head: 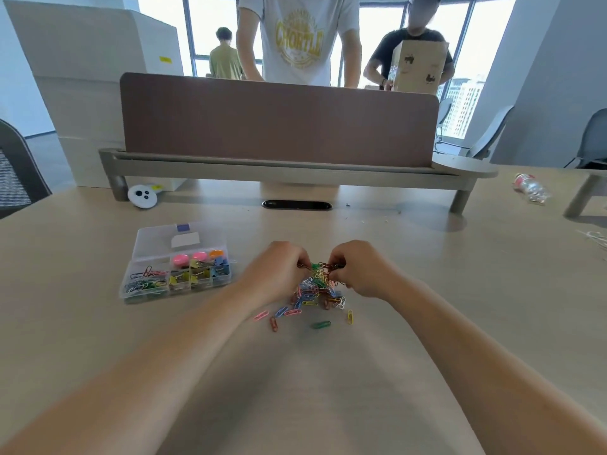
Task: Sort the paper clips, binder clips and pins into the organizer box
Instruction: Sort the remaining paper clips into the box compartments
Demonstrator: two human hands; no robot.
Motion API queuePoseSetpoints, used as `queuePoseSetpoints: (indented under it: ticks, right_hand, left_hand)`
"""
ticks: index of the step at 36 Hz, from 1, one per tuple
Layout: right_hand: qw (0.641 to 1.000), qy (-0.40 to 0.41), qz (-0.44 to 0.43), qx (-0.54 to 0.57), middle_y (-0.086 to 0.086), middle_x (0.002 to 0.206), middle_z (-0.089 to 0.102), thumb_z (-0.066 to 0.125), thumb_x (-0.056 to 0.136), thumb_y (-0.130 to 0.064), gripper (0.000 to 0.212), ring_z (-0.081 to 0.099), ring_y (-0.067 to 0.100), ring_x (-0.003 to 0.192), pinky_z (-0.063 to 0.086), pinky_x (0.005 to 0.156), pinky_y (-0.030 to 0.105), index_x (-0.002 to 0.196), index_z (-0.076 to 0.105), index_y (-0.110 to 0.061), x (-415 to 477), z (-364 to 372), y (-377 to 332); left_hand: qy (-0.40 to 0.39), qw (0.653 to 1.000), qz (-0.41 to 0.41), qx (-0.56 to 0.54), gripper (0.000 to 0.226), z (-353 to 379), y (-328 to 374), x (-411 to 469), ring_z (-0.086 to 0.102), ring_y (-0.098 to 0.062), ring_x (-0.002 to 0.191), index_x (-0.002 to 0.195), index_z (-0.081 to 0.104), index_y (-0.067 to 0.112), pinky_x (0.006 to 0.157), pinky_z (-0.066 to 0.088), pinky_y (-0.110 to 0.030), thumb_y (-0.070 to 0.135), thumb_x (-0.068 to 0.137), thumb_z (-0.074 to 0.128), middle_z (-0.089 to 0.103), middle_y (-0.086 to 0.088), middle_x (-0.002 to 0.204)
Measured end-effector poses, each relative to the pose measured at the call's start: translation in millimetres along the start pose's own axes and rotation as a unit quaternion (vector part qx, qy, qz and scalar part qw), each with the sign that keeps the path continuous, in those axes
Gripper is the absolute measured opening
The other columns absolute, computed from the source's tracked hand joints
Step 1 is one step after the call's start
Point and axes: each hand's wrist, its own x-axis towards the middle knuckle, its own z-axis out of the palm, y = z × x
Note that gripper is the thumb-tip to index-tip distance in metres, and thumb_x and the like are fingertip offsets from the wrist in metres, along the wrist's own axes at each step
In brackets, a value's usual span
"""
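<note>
**Left hand (pixel 279 270) and right hand (pixel 358 270) pinch one snarl of clips**

Head view: both hands meet at the middle of the table (pixel 427 290), fingers curled in and pinching the top of a tangled heap of coloured paper clips (pixel 320 280), the left from nine o'clock and the right from three. The upper part of the heap looks lifted between the fingertips, while its base rests on the table. Single clips lie scattered at six o'clock of the heap, among them a green clip (pixel 321 324) and a yellow clip (pixel 350 316).

The organizer box (pixel 170 292) sits open at nine o'clock of the heap, well apart from it. Its left compartments hold paper clips. The middle and right ones hold binder clips (pixel 203 274), with round pink and orange pieces (pixel 190 257) behind them, possibly pins.

Handling, as a judgement: the clips are light, stiff wire with a smooth coating, and they hook into one another readily. A lifted bunch is likely to drag neighbours along and shed some on the way. Pinching a small cluster at its outer edge and teasing it free should carry more cleanly than hauling the whole knot. The flat strays are best picked up by one end.
</note>
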Motion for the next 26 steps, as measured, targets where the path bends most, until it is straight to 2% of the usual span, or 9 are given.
queuePoseSetpoints:
  ticks: [5,11,15,19,26]
  right_hand:
    - [1.0,-0.011,0.004,0.011,-0.002,0.082,0.062,0.07,0.086,-0.019,0.014,0.061,0.021,0.076,0.054,0.075,0.035,0.099,0.072,-0.015,-1,-2,-3]
    - [1.0,-0.028,0.007,0.006,0.0,0.09,0.067,0.073,0.084,-0.022,0.015,0.061,0.019,0.075,0.055,0.074,0.035,0.098,0.073,-0.018,-2,0,-7]
    - [0.999,-0.033,0.01,0.0,-0.004,0.084,0.063,0.072,0.084,-0.024,0.015,0.058,0.017,0.071,0.054,0.073,0.032,0.099,0.072,-0.018,-2,1,-10]
    - [0.999,-0.036,0.007,-0.011,-0.011,0.067,0.055,0.072,0.085,-0.024,0.013,0.058,0.017,0.07,0.051,0.072,0.031,0.096,0.072,-0.017,-2,0,-14]
    - [1.0,-0.024,0.007,-0.004,-0.013,0.063,0.056,0.071,0.086,-0.024,0.012,0.055,0.007,0.06,0.044,0.06,0.024,0.095,0.073,-0.017,-1,-7,-26]
  left_hand:
    - [-0.005,1.0,-0.008,-0.01,0.011,-6,0,-4,0.063,-0.009,0.054,0.089,0.072,0.017,0.059,0.051,-0.026,0.017,0.089,0.061,0.07,0.002,0.076]
    - [-0.019,1.0,-0.008,-0.015,0.013,-10,-1,-9,0.059,-0.008,0.061,0.094,0.073,0.013,0.07,0.054,-0.034,0.018,0.09,0.062,0.063,0.005,0.075]
    - [-0.028,0.999,-0.015,-0.018,0.014,-10,-3,-13,0.057,-0.008,0.061,0.097,0.073,0.011,0.073,0.055,-0.038,0.017,0.09,0.061,0.06,0.006,0.073]
    - [-0.033,0.999,-0.021,-0.019,0.015,-13,-4,-17,0.06,-0.011,0.061,0.098,0.073,0.011,0.072,0.056,-0.037,0.017,0.091,0.061,0.063,0.003,0.073]
    - [-0.016,0.999,-0.024,-0.033,0.014,-26,-10,-23,0.064,-0.012,0.064,0.095,0.072,0.01,0.066,0.053,-0.027,0.013,0.092,0.058,0.066,0.001,0.078]
